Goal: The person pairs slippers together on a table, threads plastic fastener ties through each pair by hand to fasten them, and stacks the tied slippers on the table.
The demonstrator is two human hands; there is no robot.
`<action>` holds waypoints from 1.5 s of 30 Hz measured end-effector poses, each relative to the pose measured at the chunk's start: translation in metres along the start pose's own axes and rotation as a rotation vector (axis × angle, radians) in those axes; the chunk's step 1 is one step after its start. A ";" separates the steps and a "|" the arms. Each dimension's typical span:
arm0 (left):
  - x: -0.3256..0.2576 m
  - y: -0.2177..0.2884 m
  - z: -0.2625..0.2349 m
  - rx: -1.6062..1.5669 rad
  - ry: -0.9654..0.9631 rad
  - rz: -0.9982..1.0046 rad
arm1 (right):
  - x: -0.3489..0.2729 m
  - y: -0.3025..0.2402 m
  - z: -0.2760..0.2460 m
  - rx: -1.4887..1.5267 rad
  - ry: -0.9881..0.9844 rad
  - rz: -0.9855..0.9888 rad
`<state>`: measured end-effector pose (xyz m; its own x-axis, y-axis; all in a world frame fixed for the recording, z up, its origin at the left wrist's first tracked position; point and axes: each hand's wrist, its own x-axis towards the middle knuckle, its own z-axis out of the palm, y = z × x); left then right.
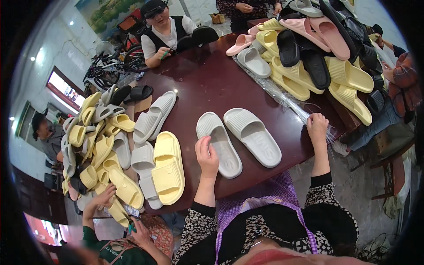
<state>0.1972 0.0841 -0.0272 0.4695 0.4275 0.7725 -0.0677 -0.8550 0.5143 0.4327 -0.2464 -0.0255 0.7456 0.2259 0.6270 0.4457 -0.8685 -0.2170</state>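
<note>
Two light grey slide slippers lie side by side on the dark red table in front of me, toes pointing away: the left slipper and the right slipper. My left hand is over the left slipper's outer edge, fingers loosely bent and thumb apart, gripping nothing. At the table's right edge, my right hand has its fingers closed on the gathered end of clear plastic bags. The bags run along the table edge beneath the slipper pile; how many the fingers pinch is hidden.
Mixed slippers are heaped at the far right, and yellow and grey ones at the left. Stacked grey slippers and a yellow pair lie left of my hand. Co-workers handle slippers across the table and at lower left.
</note>
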 end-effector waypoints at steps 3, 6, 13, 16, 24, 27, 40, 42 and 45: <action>0.000 0.001 0.000 0.002 0.002 0.009 | -0.001 0.001 -0.003 0.006 -0.010 0.003; 0.000 0.003 0.000 -0.005 0.001 -0.009 | -0.001 0.002 -0.008 0.005 0.001 -0.007; 0.000 0.001 -0.002 0.013 -0.004 0.002 | -0.001 0.001 -0.018 -0.027 -0.016 0.005; 0.001 0.001 -0.002 0.014 -0.004 0.005 | -0.001 0.000 -0.024 -0.021 -0.037 0.016; 0.001 -0.001 -0.002 -0.006 0.004 -0.013 | -0.007 0.006 -0.026 0.036 -0.103 0.046; 0.004 0.007 -0.004 -0.021 0.012 -0.022 | -0.011 0.006 -0.033 0.046 -0.150 0.087; 0.016 0.148 0.092 -0.426 -0.374 0.355 | -0.029 -0.015 -0.061 0.423 -0.257 0.210; 0.015 0.156 0.122 -0.399 -0.515 0.361 | -0.030 -0.015 -0.056 0.453 -0.244 0.171; 0.015 0.162 0.157 -0.359 -0.547 0.372 | -0.026 -0.022 -0.065 0.605 -0.245 0.163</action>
<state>0.3312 -0.0937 0.0091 0.7238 -0.1581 0.6717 -0.5463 -0.7259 0.4178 0.3714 -0.2619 0.0111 0.8861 0.2681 0.3781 0.4635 -0.5158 -0.7205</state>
